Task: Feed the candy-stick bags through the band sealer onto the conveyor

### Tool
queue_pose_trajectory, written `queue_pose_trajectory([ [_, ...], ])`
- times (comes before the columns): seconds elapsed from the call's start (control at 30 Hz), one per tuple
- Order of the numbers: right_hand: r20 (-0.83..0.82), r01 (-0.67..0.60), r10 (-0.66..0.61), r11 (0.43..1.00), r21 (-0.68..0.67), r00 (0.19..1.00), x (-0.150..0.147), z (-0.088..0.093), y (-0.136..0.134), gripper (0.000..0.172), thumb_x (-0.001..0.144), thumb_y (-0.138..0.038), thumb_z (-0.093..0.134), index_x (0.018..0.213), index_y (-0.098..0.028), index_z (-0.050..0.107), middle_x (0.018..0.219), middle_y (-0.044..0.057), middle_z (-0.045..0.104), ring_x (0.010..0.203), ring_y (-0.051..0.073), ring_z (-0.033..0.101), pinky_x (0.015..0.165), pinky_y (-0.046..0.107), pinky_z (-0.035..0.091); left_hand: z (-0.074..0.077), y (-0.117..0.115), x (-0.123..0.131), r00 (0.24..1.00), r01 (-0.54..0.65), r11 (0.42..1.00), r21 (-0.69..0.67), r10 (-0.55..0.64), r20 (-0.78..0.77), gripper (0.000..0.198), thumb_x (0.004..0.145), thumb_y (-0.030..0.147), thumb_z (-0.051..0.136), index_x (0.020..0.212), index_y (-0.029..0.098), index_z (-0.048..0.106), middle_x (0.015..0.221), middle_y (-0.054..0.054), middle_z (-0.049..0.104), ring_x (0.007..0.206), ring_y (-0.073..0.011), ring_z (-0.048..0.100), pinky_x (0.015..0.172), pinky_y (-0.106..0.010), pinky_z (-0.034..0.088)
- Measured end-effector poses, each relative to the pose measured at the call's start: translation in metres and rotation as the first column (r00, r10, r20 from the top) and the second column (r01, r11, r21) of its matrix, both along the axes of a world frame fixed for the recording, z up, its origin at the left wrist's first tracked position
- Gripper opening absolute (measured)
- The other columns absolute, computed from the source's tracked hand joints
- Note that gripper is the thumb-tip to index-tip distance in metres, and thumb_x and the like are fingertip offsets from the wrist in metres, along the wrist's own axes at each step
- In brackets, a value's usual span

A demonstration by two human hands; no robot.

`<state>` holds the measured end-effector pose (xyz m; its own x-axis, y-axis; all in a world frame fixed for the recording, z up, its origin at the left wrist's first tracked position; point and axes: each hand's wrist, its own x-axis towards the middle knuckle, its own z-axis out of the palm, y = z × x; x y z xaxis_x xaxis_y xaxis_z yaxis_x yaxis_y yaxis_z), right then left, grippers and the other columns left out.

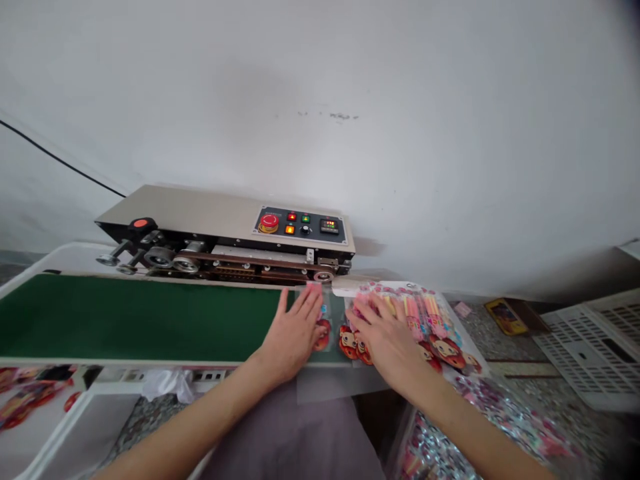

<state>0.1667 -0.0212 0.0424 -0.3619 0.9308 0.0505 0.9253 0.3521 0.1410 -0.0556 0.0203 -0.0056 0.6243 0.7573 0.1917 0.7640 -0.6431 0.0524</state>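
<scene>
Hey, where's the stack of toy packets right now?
Head view, right of centre: the stack lies under the right hand, just off the right end of the belt, near the sealer.

The bare left hand (295, 333) lies palm down, fingers spread flat, pointing to 1 o'clock. The bare right hand (385, 340) lies palm down, fingers extended to 11 o'clock. The bare forearms enter from 7 and 5 o'clock, converging.

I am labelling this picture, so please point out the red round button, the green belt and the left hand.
red round button (269, 220): head view, on its red cap.
green belt (125, 317): head view, on a bare stretch.
left hand (293, 333): head view, on the back of the hand.
</scene>
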Motion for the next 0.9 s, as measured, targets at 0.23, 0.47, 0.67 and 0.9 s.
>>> queue_pose_trajectory([
  [0.23,-0.026,-0.035,0.036,0.999,0.029,0.999,-0.002,0.01,-0.002,0.038,0.099,-0.019,0.047,0.133,-0.022,0.063,0.145,0.007,0.059,0.134,0.032,0.046,0.112,0.055,0.029,0.028,0.005,0.012,0.987,0.162,0.984,-0.077,-0.161,0.01,0.054,0.093,0.016,0.044,0.147,0.018,0.049,0.153,-0.012,0.049,0.146,-0.0297,0.038,0.122,-0.063,0.01],
  [0.47,0.112,0.1,-0.111,0.99,0.095,0.987,0.01,0.018,-0.007,0.031,0.096,-0.023,0.053,0.12,-0.015,0.071,0.14,0.014,0.062,0.133,0.038,0.048,0.11,0.061,0.031,0.01,-0.004,0.03,0.951,0.307,0.952,0.0,-0.307,0.024,0.056,0.101,0.027,0.037,0.154,0.011,0.034,0.159,-0.014,0.039,0.15,-0.0312,0.029,0.121,-0.067,0.003],
  [0.67,0.114,0.141,-0.154,0.984,0.112,0.981,0.005,0.01,-0.005,0.039,0.096,-0.025,0.054,0.131,-0.011,0.064,0.145,0.017,0.057,0.136,0.038,0.046,0.111,0.06,0.033,0.019,-0.013,0.02,0.986,0.159,0.987,0.013,-0.159,-0.043,0.052,0.1,0.027,0.04,0.148,0.009,0.046,0.153,-0.016,0.049,0.15,-0.0356,0.029,0.122,-0.068,0.001],
  [0.9,0.078,0.12,-0.129,0.987,0.109,0.989,0.009,0.005,-0.012,0.041,0.093,-0.025,0.057,0.132,-0.017,0.063,0.148,0.013,0.055,0.137,0.038,0.045,0.115,0.063,0.027,0.005,-0.004,0.033,0.981,0.191,0.982,-0.004,-0.19,0.048,0.055,0.107,0.038,0.022,0.155,0.013,0.034,0.164,-0.01,0.029,0.153,-0.0254,0.022,0.123,-0.062,0.014],
])
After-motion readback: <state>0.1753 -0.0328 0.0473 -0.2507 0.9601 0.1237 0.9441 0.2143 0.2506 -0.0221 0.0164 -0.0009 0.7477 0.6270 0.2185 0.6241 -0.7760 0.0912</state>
